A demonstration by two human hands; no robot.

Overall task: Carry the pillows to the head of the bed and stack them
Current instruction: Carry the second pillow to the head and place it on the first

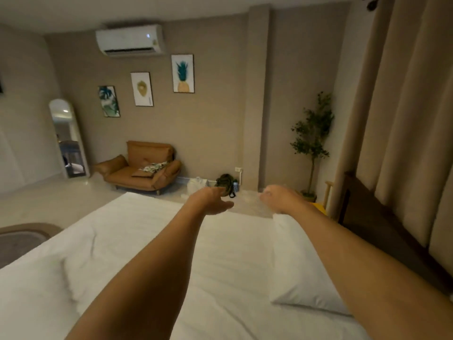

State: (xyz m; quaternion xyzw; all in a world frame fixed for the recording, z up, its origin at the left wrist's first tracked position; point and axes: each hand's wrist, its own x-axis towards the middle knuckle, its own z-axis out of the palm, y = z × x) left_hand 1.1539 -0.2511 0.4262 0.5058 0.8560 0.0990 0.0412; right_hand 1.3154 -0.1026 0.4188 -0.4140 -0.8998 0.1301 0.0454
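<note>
A white pillow (301, 266) lies flat on the white bed (147, 241), close to the dark wooden headboard (382, 231) at the right. Both my arms stretch out over the bed. My left hand (210, 201) is open, palm turned up, with nothing in it, above the far edge of the mattress. My right hand (278, 196) hovers above the pillow's far end with its fingers curled; it holds nothing that I can see. Only one pillow is in view, partly hidden by my right forearm.
Beige curtains (404, 119) hang behind the headboard. A potted plant (312, 141) stands in the far right corner. A tan armchair (144, 165) and bags (225, 184) sit on the floor by the far wall. A grey rug (22, 238) lies at the left.
</note>
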